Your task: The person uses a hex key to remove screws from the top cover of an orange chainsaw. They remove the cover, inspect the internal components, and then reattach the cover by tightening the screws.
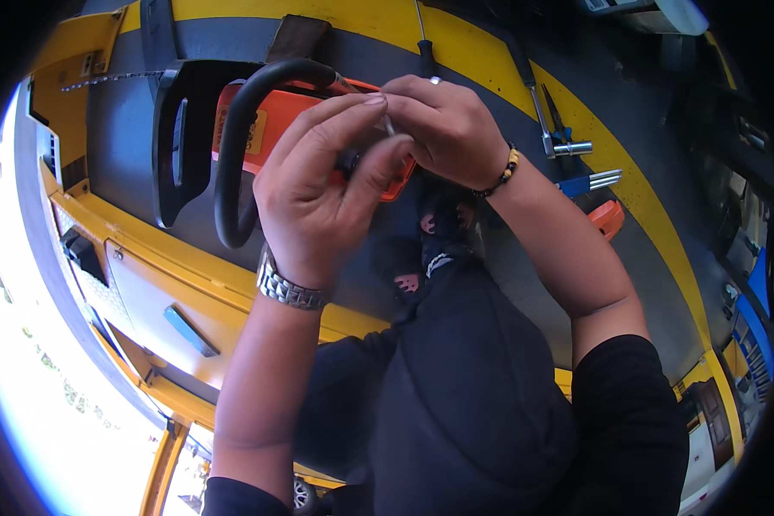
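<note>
An orange and black chainsaw lies on the dark surface in front of me, its black curved handle facing left. Over its body both my hands meet. My left hand, with a metal watch on the wrist, has its fingers and thumb curled round a small, thin, pale piece. My right hand, wearing a ring and a beaded bracelet, pinches at the same piece from the other side. Fingers cover most of it, so its kind cannot be made out. Part of the chainsaw's housing is hidden behind the hands.
Right of the hands lie a screwdriver, a socket wrench, pliers, a blue-handled tool set and an orange part. A dark block sits beyond the chainsaw. Yellow panels run along the left.
</note>
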Motion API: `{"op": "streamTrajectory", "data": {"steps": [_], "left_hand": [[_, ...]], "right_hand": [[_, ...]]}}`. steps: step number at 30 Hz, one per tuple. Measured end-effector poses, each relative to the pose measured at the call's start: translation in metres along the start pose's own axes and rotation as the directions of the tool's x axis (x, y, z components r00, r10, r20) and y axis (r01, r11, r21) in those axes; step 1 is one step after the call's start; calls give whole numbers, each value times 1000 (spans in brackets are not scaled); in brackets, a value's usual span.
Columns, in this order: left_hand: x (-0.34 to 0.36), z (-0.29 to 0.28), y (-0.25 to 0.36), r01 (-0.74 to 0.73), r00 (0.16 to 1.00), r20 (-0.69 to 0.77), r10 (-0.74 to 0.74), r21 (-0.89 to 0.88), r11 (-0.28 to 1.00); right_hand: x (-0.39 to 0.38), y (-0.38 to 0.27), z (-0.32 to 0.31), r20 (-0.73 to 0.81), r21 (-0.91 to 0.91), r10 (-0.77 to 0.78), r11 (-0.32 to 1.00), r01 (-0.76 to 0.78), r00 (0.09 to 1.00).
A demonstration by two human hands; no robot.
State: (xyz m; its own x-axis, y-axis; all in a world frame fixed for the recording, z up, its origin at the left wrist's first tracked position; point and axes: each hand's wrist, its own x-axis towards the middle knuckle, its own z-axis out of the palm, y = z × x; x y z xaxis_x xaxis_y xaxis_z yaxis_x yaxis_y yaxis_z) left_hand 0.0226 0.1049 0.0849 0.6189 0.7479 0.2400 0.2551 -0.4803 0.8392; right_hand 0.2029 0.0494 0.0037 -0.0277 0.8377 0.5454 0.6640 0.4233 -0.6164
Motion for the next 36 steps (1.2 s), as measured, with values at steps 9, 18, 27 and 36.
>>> {"op": "streamTrajectory", "data": {"steps": [9, 18, 27, 36], "left_hand": [[-136, 31, 2, 739, 195, 312, -930, -670, -70], [-115, 46, 1, 465, 383, 439, -812, -852, -242], [-124, 52, -6, 452, 437, 483, -759, -848, -279], [-126, 68, 14, 570, 448, 201, -871, -815, 105]], "right_hand": [[-55, -61, -14, 31, 385, 393, 844, -374, 919], [-70, -70, -9, 221, 198, 311, 914, -355, 924], [-71, -80, -5, 162, 94, 311, 940, -329, 936], [-48, -73, -9, 251, -63, 207, 978, -198, 946]]}}
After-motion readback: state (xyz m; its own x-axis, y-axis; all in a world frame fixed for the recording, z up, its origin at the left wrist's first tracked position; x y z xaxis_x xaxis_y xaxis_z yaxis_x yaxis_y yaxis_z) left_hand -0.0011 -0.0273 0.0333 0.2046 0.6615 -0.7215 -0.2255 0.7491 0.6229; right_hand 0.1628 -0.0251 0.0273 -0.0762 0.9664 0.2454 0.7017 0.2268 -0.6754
